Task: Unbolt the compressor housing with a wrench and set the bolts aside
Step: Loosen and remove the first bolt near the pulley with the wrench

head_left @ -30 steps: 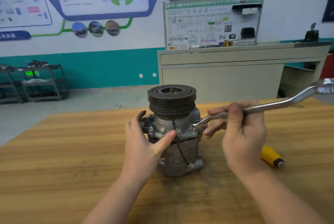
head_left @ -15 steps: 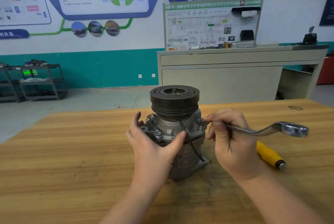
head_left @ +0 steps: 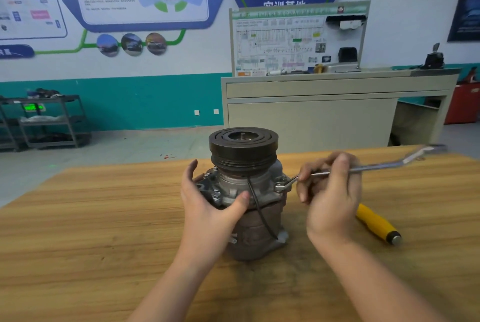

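- The grey metal compressor with a black round pulley on top stands upright in the middle of the brown wooden table.
- A thin black wire runs down the front of the compressor.
- The left hand wraps around the left side of the compressor. Its thumb presses on the front, and its fingers curl around the far side.
- The long silver wrench has its near ring end on a small silver bolt at the right edge of the compressor. Its far end sticks out to the right, up above the table, and looks blurry.
- The right hand grips the wrench close to the bolt. The fingers curl around the handle and the thumb lies over it.
- A yellow tool handle with a silver tip lies on the table, just right of the right hand.
- Behind the table stands a beige cabinet with a white diagram board on top.
- A dark metal shelf cart stands by the teal and white wall at the far left.
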A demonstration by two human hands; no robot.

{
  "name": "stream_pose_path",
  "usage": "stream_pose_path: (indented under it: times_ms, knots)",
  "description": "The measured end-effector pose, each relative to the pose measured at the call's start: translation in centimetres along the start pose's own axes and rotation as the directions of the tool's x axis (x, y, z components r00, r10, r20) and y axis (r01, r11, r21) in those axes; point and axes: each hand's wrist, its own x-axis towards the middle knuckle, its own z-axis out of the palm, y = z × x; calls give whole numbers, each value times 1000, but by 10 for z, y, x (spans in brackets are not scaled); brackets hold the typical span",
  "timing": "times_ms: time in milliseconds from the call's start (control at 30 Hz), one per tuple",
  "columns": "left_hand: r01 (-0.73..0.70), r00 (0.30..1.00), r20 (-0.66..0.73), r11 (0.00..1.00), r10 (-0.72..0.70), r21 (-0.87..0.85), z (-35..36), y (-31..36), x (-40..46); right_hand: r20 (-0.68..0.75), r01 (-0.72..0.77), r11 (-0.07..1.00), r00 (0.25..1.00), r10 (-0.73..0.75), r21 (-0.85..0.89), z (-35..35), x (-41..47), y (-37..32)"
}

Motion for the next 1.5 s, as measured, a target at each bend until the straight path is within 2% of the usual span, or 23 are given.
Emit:
stream_pose_path:
  times_ms: [33, 100, 133, 167, 200, 233, 333, 433, 533, 633, 767, 867, 933, 967, 1000, 1067, 1100, 1167, 1233, 1300, 1367, 1433, 1500]
  knots:
    - [5, 1000, 17, 1000, -5, -14, -3, -1, 2, -53, -259, 964, 963, 263, 68, -1, 10, 2]
    - [15, 999, 40, 999, -14, -39, -8, -2, 6, 11, -684, 683, 708, 706, 255, -7, 26, 6]
    - [19, 999, 46, 999, -16, -47, -9, -3, 7, 55, -760, 549, 601, 798, 348, -10, 31, 7]
    - [20, 999, 48, 999, -18, -48, -9, -3, 7, 61, -762, 490, 563, 824, 423, -13, 34, 8]
    - [21, 999, 46, 999, -19, -42, -9, -5, 7, 36, -725, 508, 589, 807, 465, -14, 34, 8]
    - [22, 999, 39, 999, -21, -30, -9, -7, 7, -16, -663, 599, 664, 747, 450, -15, 32, 6]
    - [22, 1000, 16, 1000, -22, 9, -10, -9, 7, -66, -320, 943, 943, 326, 89, -14, 21, -5]
    - [3, 1000, -6, 1000, -3, 27, -8, -7, 3, 125, -10, 990, 992, 27, -140, -11, 6, -13]
    - [-13, 999, -44, 1000, 14, 22, -2, -5, -4, 299, 204, 964, 943, -148, -168, -5, -8, -22]
    - [-15, 999, -51, 999, 17, 37, 0, -4, -6, 477, 420, 880, 834, -277, -223, -8, -13, -20]
    - [-14, 999, -41, 998, 17, 66, 0, -5, -2, 650, 706, 623, 653, -388, -337, -13, -19, -14]
    - [2, 999, -38, 996, 1, 86, -1, -6, -1, 743, 815, 477, 535, -401, -329, -10, -22, -12]
    - [0, 999, -37, 995, 4, 103, -1, -7, 0, 738, 833, 453, 517, -433, -318, -10, -23, -10]
    - [-3, 999, -44, 995, 7, 102, 0, -7, 0, 683, 795, 504, 575, -450, -337, -10, -25, -9]
    - [-3, 999, -50, 996, 8, 94, 0, -7, 0, 572, 690, 632, 693, -439, -353, -9, -27, -8]
    - [1, 999, -44, 997, 2, 75, 0, -7, -1, 208, 271, 933, 952, -223, -237, -3, -24, -10]
    - [2, 999, -36, 998, 0, 71, -1, -6, -1, 42, 32, 992, 999, -27, -119, -1, -19, -9]
    - [3, 1000, -23, 997, -1, 71, -1, -6, -2, -94, -374, 923, 919, 382, 94, -4, -1, -5]
    - [3, 1000, -19, 997, -1, 81, -2, -5, -2, -29, -611, 771, 780, 625, 179, -7, 14, -5]
    - [14, 1000, -16, 997, -13, 77, -3, -3, -4, 25, -652, 704, 739, 674, 282, -9, 23, -6]
    - [26, 1000, -7, 998, -25, 60, -4, -2, -5, -4, -561, 734, 793, 609, 382, -9, 25, -12]
    - [38, 999, -2, 998, -38, 48, -7, -1, -6, -60, -412, 868, 894, 443, 279, -7, 22, -17]
    - [44, 999, 17, 998, -45, 48, -6, 1, -6, -58, -205, 978, 977, 207, 39, -9, 18, -20]
